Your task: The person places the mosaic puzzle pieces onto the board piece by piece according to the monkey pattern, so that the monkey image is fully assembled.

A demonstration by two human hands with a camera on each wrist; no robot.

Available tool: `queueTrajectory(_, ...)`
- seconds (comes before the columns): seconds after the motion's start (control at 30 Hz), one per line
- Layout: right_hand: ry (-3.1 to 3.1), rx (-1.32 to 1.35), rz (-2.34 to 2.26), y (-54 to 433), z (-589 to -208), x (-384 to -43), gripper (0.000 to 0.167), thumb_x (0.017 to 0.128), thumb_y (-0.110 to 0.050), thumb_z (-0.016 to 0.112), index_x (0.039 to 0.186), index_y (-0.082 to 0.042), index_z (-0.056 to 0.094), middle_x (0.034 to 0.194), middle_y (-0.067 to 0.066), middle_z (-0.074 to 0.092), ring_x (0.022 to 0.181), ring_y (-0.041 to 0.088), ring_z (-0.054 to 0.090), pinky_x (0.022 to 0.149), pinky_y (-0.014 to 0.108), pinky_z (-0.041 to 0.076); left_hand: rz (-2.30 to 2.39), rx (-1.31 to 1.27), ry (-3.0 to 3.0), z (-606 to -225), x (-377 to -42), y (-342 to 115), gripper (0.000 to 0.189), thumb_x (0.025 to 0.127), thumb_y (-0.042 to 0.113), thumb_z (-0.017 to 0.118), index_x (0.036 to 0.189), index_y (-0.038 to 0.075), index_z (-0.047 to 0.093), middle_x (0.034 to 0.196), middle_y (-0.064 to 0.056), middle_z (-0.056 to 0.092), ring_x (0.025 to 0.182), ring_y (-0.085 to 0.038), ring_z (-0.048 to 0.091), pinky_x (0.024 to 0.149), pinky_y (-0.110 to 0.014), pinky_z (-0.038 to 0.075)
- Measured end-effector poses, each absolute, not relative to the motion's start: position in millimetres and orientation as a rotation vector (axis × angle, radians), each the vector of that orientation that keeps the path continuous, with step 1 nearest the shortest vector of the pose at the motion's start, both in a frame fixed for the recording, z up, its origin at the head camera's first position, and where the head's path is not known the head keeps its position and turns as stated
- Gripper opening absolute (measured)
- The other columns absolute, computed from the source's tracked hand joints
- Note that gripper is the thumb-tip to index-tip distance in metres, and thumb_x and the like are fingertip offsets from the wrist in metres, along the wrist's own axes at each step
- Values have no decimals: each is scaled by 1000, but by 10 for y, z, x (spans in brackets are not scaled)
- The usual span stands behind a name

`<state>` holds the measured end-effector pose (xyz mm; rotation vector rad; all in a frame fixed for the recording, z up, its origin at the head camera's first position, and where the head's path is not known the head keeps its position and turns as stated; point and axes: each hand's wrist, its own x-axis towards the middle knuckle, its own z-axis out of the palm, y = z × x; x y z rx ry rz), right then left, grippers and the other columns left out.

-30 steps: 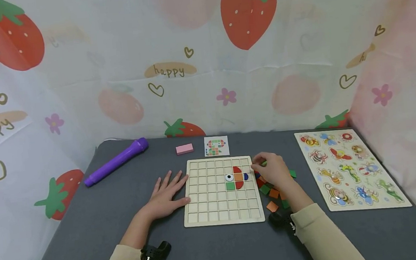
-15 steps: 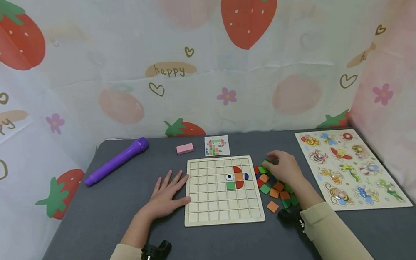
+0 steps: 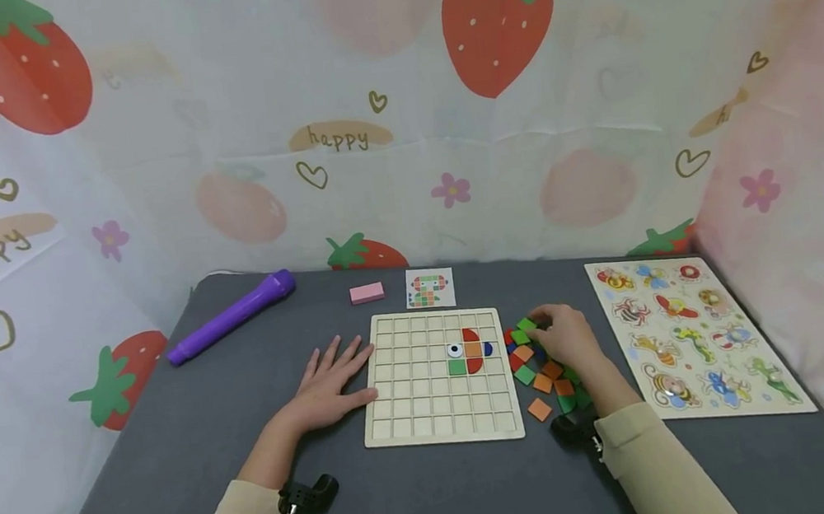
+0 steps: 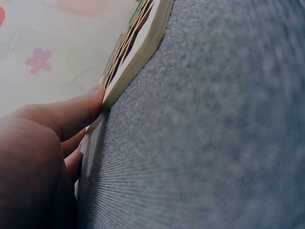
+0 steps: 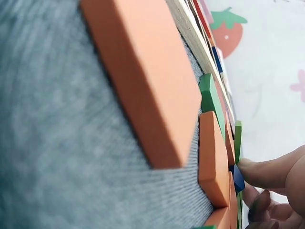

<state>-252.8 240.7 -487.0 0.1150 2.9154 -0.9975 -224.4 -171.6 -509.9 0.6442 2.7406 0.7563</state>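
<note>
My left hand [image 3: 326, 391] lies spread on the dark table, fingertips at the left edge of a pale wooden grid board [image 3: 412, 410]. In the left wrist view its thumb [image 4: 88, 107] touches the board's side. Set in the board are an eye tile [image 3: 454, 350], a green square [image 3: 456, 367], an orange square [image 3: 472, 350], red half-rounds [image 3: 470, 335] and a blue half-round [image 3: 488, 349]. My right hand [image 3: 567, 337] is bent over the loose tiles right of the board. Its fingertips are right at a green tile [image 3: 526, 324]; I cannot tell whether they pinch it.
Loose orange tiles [image 3: 540, 409] and several others lie between board and right forearm. A small pattern card [image 3: 445, 295] and a pink block [image 3: 367, 294] stand behind the board. A purple stick [image 3: 232, 318] lies back left, an insect picture board [image 3: 640, 351] at right.
My right hand has moved right, away from the board's edge and over the tile pile, then shifted slightly down, leaving green tiles in plain view. The left hand stays in place.
</note>
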Motion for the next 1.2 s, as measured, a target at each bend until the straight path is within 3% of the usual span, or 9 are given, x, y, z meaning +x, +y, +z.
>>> queueTrajectory(0.23,2913,93,-1002,2403,-4852,-2539,30,98,-17,67,125,-3,69,118,20,66,106,35,62,86,50,54,754,641,2740,-5076,-2260,-1712,79,98,55,58,163,25,23,170,-6,13,157,-36,-5,122,-61,-8)
queueTrajectory(0.43,2915,12,-1039,2413,-4833,-2532,25,100,-24,66,116,-6,74,110,16,71,97,31,64,78,45,54,762,637,2739,-5080,-2251,-1706,79,98,54,58,162,23,25,170,-6,14,157,-37,-4,122,-62,-8)
queueTrajectory(0.67,2961,-20,-1157,2336,-4722,-2489,29,101,-24,64,123,-7,70,112,16,71,98,31,67,79,46,57,782,642,2735,-5100,-2257,-1701,79,98,54,59,162,24,25,170,-6,14,157,-37,-4,122,-62,-8)
queueTrajectory(0.83,2956,-72,-1221,2238,-4652,-2473,26,99,-23,68,119,-8,68,109,14,71,102,31,67,83,46,57,765,635,2736,-5121,-2254,-1704,79,98,56,57,163,25,24,170,-5,13,157,-36,-5,122,-61,-8)
queueTrajectory(1.2,2903,-171,-1284,2056,-4600,-2509,24,98,-25,68,116,-9,72,104,11,72,94,26,67,73,39,56,758,636,2733,-5107,-2259,-1712,79,98,56,57,163,25,24,170,-4,13,157,-35,-5,122,-61,-9)
